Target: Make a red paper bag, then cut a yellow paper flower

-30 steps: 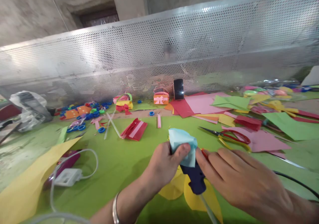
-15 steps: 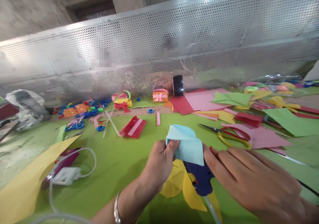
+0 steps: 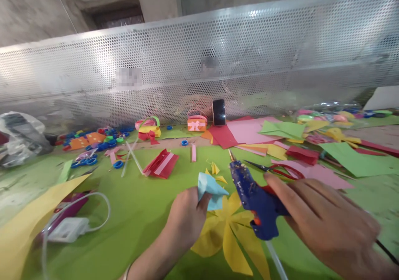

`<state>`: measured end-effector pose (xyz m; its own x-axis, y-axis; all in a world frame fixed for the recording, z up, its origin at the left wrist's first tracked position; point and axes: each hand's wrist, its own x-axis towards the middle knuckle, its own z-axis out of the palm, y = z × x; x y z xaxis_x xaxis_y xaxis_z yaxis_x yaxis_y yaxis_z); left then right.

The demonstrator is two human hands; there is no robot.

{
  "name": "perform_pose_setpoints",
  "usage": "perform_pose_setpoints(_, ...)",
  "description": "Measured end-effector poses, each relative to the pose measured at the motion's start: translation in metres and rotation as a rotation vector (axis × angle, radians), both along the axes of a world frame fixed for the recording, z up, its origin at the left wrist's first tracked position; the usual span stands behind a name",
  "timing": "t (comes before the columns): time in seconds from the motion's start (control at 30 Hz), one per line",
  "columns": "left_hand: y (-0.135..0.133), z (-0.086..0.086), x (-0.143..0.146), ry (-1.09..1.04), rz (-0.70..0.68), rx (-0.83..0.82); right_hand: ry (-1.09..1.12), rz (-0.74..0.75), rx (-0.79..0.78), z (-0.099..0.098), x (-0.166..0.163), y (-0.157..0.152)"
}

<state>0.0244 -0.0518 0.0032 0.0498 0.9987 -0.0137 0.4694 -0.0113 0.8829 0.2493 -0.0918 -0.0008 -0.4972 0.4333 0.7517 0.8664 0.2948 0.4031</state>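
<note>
My left hand (image 3: 188, 215) pinches a folded piece of light blue paper (image 3: 209, 185) between thumb and fingers. My right hand (image 3: 324, 222) is closed on the rear of a dark blue glue gun (image 3: 252, 197), whose nozzle points up and away. A clear glue stick (image 3: 277, 260) shows below the gun's handle. Beneath both hands lies a yellow paper flower shape (image 3: 229, 234), partly covered by the blue paper and the gun. Small yellow scraps (image 3: 215, 168) rest just beyond it. Scissors (image 3: 285, 170) with red handles lie by my right fingertips, partly hidden.
A folded red paper piece (image 3: 162, 163) lies left of centre. Toward the back stand small paper baskets (image 3: 197, 124) and a phone (image 3: 218, 112) leaning on a perforated metal panel (image 3: 174, 64). Coloured sheets (image 3: 252, 130) spread rightward. A white charger (image 3: 68, 229) with cable sits at left.
The glue gun, earlier mostly behind the blue paper, now stands clear to its right. My left hand has moved left and down with the paper, uncovering more of the yellow flower.
</note>
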Motion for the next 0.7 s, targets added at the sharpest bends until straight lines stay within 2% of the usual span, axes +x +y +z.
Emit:
perform_pose_setpoints(0.07, -0.002, 0.007, 0.002, 0.021, -0.058, 0.036, -0.001, 0.036, -0.037, -0.004, -0.006, 0.004)
perform_pose_setpoints(0.17, -0.006, 0.021, 0.0, -0.164, -0.326, -0.069, -0.046, 0.078, -0.062, -0.009, -0.012, 0.006)
perform_pose_setpoints(0.27, -0.006, 0.031, -0.012, -0.456, -0.612, -0.381, -0.079, 0.092, -0.09, -0.013, -0.011, 0.004)
perform_pose_setpoints(0.33, -0.002, 0.033, -0.021, -0.6, -0.688, -0.577, -0.073, 0.112, -0.123, -0.012, -0.009, 0.002)
perform_pose_setpoints(0.37, -0.001, 0.032, -0.024, -0.635, -0.691, -0.622, -0.076, 0.125, -0.137, -0.01, -0.009, 0.002)
perform_pose_setpoints(0.43, 0.003, 0.029, -0.026, -0.616, -0.648, -0.594, -0.108, 0.143, -0.145, -0.005, -0.009, 0.003)
perform_pose_setpoints(0.57, 0.004, 0.018, -0.015, -0.538, -0.467, -0.47, -0.247, 0.165, -0.1, 0.005, -0.01, 0.009)
perform_pose_setpoints(0.7, 0.002, 0.003, -0.001, -0.539, -0.325, -0.482, -0.371, 0.218, -0.112, 0.005, -0.01, 0.014)
